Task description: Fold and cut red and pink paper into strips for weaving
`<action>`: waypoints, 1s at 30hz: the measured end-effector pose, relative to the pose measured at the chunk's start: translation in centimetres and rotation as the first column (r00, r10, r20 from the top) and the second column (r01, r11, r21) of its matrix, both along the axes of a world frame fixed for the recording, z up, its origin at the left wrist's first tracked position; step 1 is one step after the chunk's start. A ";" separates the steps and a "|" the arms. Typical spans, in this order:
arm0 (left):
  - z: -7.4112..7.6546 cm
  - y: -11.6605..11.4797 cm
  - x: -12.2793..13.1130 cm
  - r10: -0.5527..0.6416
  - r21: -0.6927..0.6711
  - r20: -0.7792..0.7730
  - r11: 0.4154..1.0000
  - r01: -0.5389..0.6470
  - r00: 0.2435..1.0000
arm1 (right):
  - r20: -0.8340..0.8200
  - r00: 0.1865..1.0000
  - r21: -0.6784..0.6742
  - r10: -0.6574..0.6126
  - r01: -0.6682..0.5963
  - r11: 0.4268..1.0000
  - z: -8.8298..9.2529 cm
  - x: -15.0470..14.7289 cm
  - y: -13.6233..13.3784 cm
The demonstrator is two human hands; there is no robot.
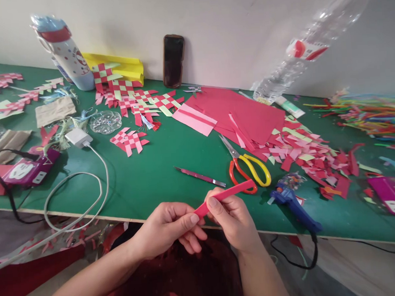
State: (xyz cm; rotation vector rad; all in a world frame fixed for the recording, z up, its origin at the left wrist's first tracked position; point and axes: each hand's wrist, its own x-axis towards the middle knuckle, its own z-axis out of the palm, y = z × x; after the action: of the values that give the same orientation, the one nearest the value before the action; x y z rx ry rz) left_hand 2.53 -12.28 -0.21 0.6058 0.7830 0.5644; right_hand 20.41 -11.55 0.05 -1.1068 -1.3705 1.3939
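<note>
A narrow red paper strip (235, 190) is held between my two hands above the table's front edge. My left hand (175, 225) pinches its lower left end between thumb and fingers. Farther along the strip, my right hand (230, 215) grips it with the thumb on top, and the free end points up to the right. Just beyond lie scissors (248, 167) with one red and one yellow handle, their blades part open. A slim purple craft knife (200, 177) rests left of them. Woven checkered paper fish (130, 140) lie farther back on the left.
Red paper sheets (245, 114) and a heap of paper scraps (304, 148) cover the right middle. A blue glue gun (294, 204) sits near the front edge. A phone (174, 60), a flask (64, 53) and a plastic bottle (308, 47) stand by the wall. A white cable (101, 185) loops at left.
</note>
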 end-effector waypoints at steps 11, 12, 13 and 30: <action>0.9 -0.1 0.2 0.016 0.192 -0.099 0.981 0.004 0.995 | -0.065 0.995 -0.157 0.070 -0.080 0.984 -0.6 -1.3 -0.6; 1.0 -0.1 0.3 0.019 0.215 -0.118 0.977 0.007 0.993 | -0.071 0.996 -0.144 0.052 -0.062 0.988 -0.5 -1.6 -0.7; 0.9 -0.2 0.2 0.018 0.235 -0.136 0.972 0.015 0.991 | -0.077 0.996 -0.127 0.036 -0.046 0.991 -0.5 -1.7 -0.7; 0.1 -1.2 -1.3 -0.038 0.208 -0.233 0.974 0.088 0.972 | -0.144 0.955 -0.052 -0.258 0.253 0.966 -1.1 2.5 1.1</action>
State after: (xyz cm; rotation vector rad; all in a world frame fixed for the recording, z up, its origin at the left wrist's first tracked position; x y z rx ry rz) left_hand 1.26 -13.49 -0.12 0.9062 0.9210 0.5306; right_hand 22.95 -10.48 -1.06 -1.1324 -1.0600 1.2854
